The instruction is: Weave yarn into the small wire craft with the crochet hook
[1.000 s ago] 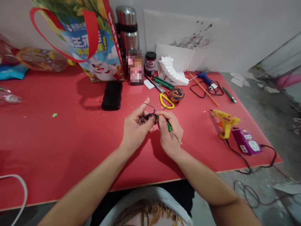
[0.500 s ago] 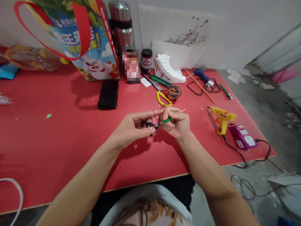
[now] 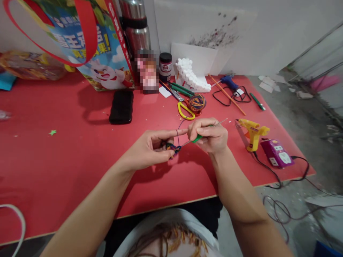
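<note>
My left hand [image 3: 154, 148] pinches a small dark multicoloured crochet piece [image 3: 171, 147] between thumb and fingers, its index finger stretched out with yarn [image 3: 178, 134] over it. Closed around a crochet hook with a green grip [image 3: 197, 138] is my right hand [image 3: 210, 135]. The hook's thin metal end reaches left to the piece's edge; its other end sticks out at the upper right. Behind the hands lies a multicoloured yarn ball [image 3: 197, 102], beside yellow-handled scissors [image 3: 185, 111]. Both hands are above the red table [image 3: 80, 171].
A black case [image 3: 121, 107], a printed bag [image 3: 107, 67], a steel flask [image 3: 138, 35] and a dark jar [image 3: 165, 67] stand or lie behind. White foam-like model [image 3: 190, 76] is at the back. On the right are a yellow glue gun [image 3: 252, 134] and a purple power block [image 3: 277, 153].
My right hand has moved right with the hook, away from my left hand. More of the hook's shaft shows between the hands. The view has shifted slightly.
</note>
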